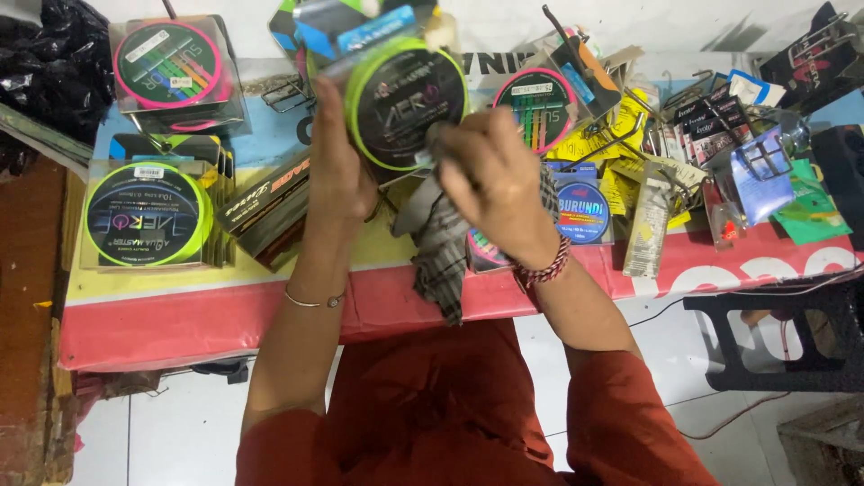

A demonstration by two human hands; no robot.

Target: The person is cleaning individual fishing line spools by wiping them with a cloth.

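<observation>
My left hand holds up a clear boxed spool of fishing line with a lime-green rim and dark face, gripping its left edge above the table. My right hand is closed on a grey checked cloth, pressing it against the lower right of the spool box. The cloth hangs down over the table's front edge. A thin bracelet is on my left wrist and a red and white braided band on my right wrist.
A table with a colourful printed cover carries a matching green spool box, a pink-rimmed spool box, another pink-rimmed spool, a blue round spool, and several packets of hooks and tackle. A black bag sits far left.
</observation>
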